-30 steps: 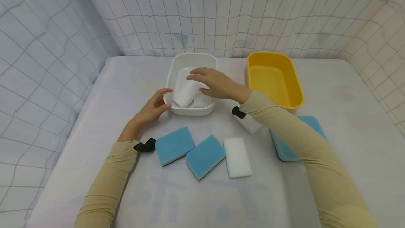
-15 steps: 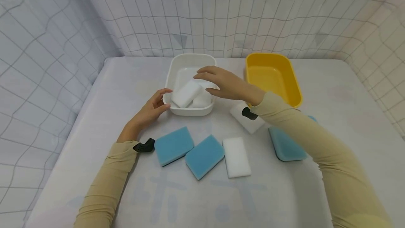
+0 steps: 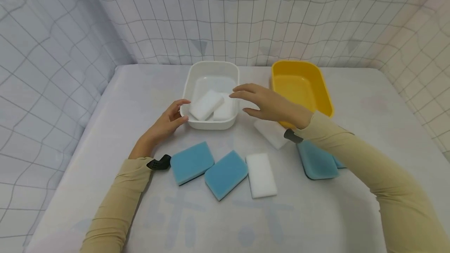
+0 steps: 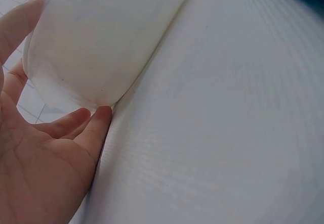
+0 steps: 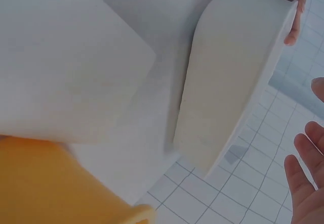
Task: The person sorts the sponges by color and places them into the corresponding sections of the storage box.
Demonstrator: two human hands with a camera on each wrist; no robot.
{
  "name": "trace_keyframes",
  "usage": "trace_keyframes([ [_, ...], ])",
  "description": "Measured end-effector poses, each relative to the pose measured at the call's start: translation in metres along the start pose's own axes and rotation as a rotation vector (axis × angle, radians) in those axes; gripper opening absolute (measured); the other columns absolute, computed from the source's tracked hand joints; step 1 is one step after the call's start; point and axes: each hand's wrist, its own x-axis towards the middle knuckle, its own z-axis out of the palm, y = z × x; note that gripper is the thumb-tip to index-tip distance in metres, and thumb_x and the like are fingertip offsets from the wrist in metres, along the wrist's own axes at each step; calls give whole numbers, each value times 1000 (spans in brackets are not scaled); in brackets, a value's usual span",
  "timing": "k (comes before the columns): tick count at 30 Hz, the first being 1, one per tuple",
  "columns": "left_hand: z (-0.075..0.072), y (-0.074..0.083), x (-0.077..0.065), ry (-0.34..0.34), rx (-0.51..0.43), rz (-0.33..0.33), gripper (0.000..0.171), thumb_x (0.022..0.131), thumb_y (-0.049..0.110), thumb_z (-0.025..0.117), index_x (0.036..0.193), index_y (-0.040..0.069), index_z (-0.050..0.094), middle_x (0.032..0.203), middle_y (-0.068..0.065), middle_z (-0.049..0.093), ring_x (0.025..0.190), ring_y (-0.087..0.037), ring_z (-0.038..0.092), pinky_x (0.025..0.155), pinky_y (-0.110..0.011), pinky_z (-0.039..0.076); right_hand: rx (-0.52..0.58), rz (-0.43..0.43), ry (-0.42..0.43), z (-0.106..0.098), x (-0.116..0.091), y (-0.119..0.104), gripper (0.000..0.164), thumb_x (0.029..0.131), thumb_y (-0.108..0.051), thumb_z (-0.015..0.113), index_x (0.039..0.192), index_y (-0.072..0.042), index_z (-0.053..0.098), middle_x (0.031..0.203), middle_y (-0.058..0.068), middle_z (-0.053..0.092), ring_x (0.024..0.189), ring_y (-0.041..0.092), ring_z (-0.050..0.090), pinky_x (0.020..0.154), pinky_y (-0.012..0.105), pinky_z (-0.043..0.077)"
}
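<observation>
My left hand (image 3: 170, 118) holds the near-left corner of a white plastic tub (image 3: 212, 125), with fingertips at the rim and low on its wall. In the left wrist view the fingers (image 4: 98, 128) reach the tub's underside edge. Inside the tub lie two white sponges, one white sponge (image 3: 205, 105) leaning over the other white sponge (image 3: 225, 109). Between this tub and a yellow tub (image 3: 325, 93), my right hand (image 3: 265, 102) hovers with fingers spread and nothing in them. Below it a white sponge (image 3: 270, 132) lies on the table, partly hidden by the wrist.
In front of the tubs lie a blue sponge (image 3: 192, 162), a second blue sponge (image 3: 226, 174) and a white sponge (image 3: 261, 175). More blue sponges, including a rounded blue sponge (image 3: 317, 161), sit under the right forearm. A grid-patterned cloth wall (image 3: 225, 18) stands behind.
My right hand has drawn away from over the white tub, rightward and toward me, uncovering the two sponges inside. My left hand has stayed on the tub's corner.
</observation>
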Motion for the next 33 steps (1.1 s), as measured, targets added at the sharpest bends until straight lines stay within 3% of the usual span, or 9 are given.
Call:
trace_keyframes([
  [12, 0, -1, 0, 6, 1, -19, 50, 98, 22, 49, 142, 27, 27, 151, -11, 23, 117, -16, 42, 91, -18, 36, 12, 83, -51, 1, -24, 0, 46, 88, -12, 65, 131, -11, 50, 134, 13, 50, 124, 27, 48, 99, 39, 45],
  [27, -1, -1, 1, -11, -23, 5, 47, 98, 18, 48, 140, 27, 29, 150, -13, 24, 113, -13, 43, 90, -18, 37, 7, 59, -105, 9, -45, -7, 45, 86, -13, 67, 128, -10, 52, 131, 12, 54, 119, 26, 54, 96, 39, 48],
  [33, -1, -2, 1, -15, -34, 13, 47, 98, 17, 47, 140, 28, 29, 149, -13, 24, 116, -13, 41, 91, -17, 36, 31, 62, -180, 10, -51, -12, 45, 86, -13, 67, 129, -11, 52, 131, 9, 54, 119, 23, 54, 96, 36, 48],
])
